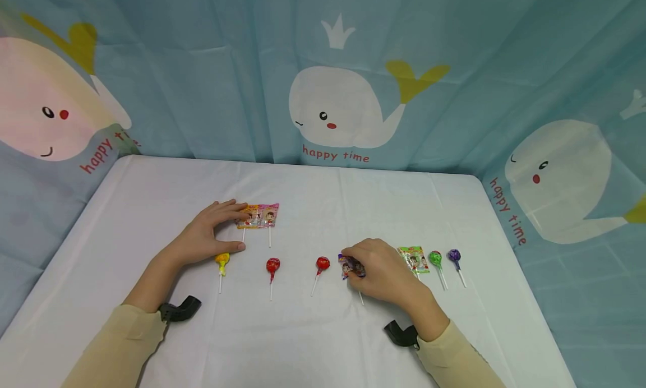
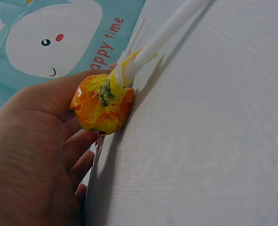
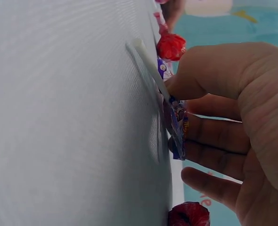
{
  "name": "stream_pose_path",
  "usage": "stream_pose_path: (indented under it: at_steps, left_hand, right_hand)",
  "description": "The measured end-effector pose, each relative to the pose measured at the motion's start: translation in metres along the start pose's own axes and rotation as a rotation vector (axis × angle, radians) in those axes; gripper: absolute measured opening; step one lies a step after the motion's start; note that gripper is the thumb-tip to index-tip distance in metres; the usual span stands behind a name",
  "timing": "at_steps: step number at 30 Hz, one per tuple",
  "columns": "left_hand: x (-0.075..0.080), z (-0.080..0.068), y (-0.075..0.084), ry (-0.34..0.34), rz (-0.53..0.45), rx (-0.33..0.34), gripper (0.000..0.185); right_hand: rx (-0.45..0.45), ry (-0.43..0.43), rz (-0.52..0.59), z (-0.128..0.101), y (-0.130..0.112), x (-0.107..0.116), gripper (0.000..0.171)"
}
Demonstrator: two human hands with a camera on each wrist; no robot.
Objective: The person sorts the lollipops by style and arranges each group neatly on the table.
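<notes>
Purple-wrapped lollipop [image 1: 351,266] pinched in right hand [image 1: 384,270], stick toward person; left hand [image 1: 208,238] open.

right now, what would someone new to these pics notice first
Probably the row of wrapped lollipops across the white table, from a yellow one on the left to a purple one on the right. The left hand touches an orange flat-wrapped lollipop behind the row, and the right hand pinches a purple flat-wrapped lollipop mid-row. Whale-print curtains surround the table.

My right hand [image 3: 238,117] pinches the purple-wrapped lollipop [image 3: 177,126] against the white tablecloth [image 3: 68,122]; two red lollipops [image 3: 171,46] lie nearby.
</notes>
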State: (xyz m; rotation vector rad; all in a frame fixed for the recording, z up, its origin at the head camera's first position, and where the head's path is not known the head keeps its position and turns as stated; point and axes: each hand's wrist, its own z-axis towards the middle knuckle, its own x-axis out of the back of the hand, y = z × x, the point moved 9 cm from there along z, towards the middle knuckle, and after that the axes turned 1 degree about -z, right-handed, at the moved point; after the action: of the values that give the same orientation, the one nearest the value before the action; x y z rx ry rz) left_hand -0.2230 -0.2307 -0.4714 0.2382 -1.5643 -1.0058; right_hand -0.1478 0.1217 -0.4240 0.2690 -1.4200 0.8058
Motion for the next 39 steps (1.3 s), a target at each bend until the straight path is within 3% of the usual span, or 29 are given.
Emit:
stream_pose_path:
  at_steps: [39]
  left_hand:
    - [-0.001, 0.0, -0.001, -0.002, 0.009, 0.005, 0.069]
  right_hand:
    - [-0.04, 0.031, 0.036, 0.005, 0.0, 0.01, 0.039]
